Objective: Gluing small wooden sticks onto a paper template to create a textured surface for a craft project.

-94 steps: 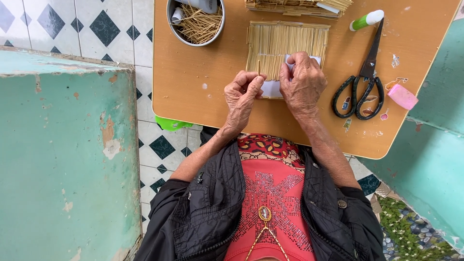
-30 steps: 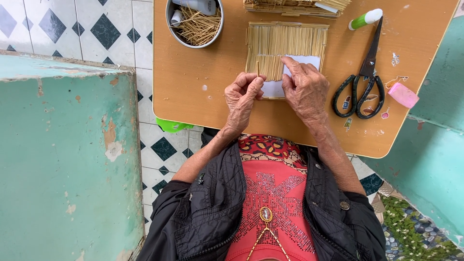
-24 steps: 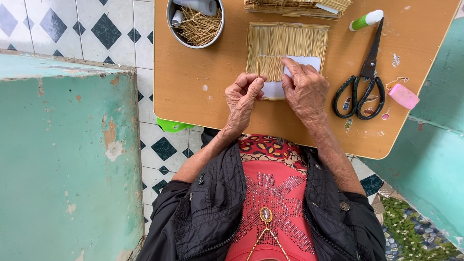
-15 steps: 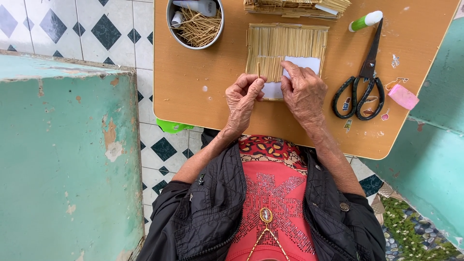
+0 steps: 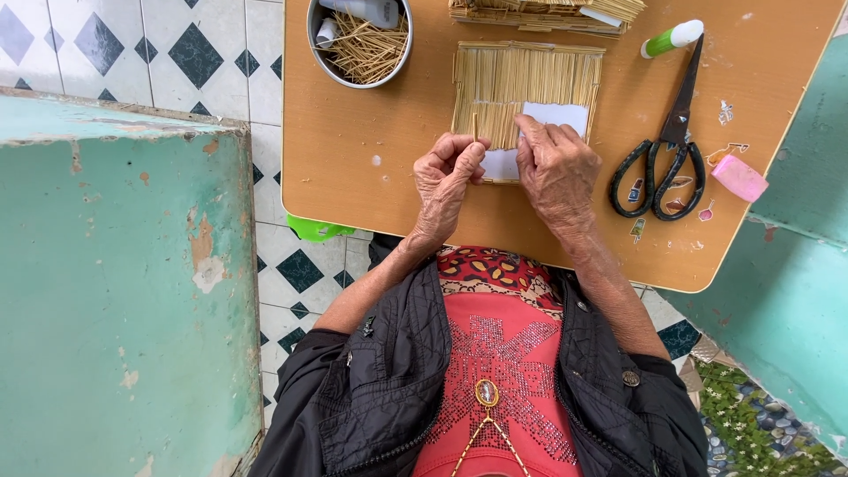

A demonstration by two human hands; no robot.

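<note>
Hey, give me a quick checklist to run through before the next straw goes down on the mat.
1. Straw pinched upright in the left hand: ok; the straw stands above the fingertips.
2. Right hand pressing the white card flat: ok.
3. Straw mat lying flat on the wooden table: ok.
4. Glue on the card: cannot tell.
5. Spare straws to hand: ok, in the metal bowl.
6. Scissors away from both hands: ok, closed, to the right.
</note>
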